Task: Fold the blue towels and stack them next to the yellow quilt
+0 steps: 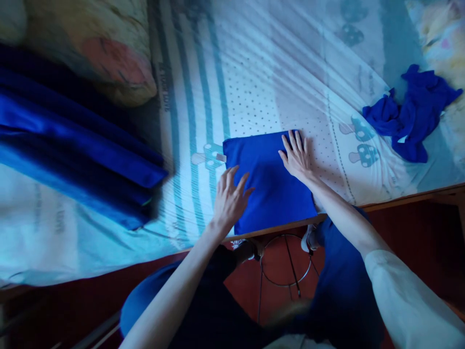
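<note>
- The folded blue cloth point(272, 194) lies flat at the near edge of the bed point(254, 72), on the mushroom-print sheet.
- The right hand point(298, 157) is open, fingers spread, palm down on the cloth's far right corner.
- The left hand point(230, 196) is open too, fingers fanned over the cloth's left edge, gripping nothing.
- It looks like smoothing: best done with flat palms pressing from the middle outward, so the edges line up and no crease gets trapped.
- Mind the near side; it sits right at the bed's rim and could slide off.
- A stack of folded blue cloths point(83, 145) lies well to the left, and a crumpled blue cloth point(410, 114) well apart on the right.
</note>
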`<state>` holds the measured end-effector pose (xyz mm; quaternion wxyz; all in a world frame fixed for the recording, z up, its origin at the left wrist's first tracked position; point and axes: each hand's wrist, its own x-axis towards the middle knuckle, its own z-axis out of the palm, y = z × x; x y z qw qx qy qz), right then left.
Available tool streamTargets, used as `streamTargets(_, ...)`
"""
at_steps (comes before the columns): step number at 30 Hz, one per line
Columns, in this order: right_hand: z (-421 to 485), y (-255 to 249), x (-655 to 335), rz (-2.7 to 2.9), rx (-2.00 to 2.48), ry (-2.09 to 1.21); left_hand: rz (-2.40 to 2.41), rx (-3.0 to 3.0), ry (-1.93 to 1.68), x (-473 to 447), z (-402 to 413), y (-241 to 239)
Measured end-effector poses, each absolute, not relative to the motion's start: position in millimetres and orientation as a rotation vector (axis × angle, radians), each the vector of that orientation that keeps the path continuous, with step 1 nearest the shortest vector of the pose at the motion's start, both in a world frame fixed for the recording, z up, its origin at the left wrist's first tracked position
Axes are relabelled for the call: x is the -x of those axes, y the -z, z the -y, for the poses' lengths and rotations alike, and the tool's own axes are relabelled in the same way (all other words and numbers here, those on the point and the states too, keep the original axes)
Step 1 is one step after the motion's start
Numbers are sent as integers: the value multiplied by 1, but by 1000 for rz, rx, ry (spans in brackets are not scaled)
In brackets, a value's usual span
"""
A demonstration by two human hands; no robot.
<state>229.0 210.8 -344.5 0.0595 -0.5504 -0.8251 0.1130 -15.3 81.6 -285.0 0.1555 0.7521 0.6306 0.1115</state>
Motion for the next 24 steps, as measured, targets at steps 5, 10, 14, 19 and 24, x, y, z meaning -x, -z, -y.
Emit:
streamTargets(5, -178, 326, -197, 2567, 1449, -449, -1718, -2212, -366, -30, -96, 321)
streamTargets(10, -170, 338, -200, 2632, 1392, -617, -1723, -2176, -364, -20, -99, 353)
streamTargets(14, -197, 352, -224, 2466, 1615, -530, -1783, -2100, -446, -2, -115, 355)
streamTargets(19, -215, 365, -235, 2397, 1779, -413, -1882, -1944, -508, 16, -146, 355)
streamTargets(24, -215, 369, -235, 2444, 1777, -358, -1929, -1865, -534, 22, -162, 352)
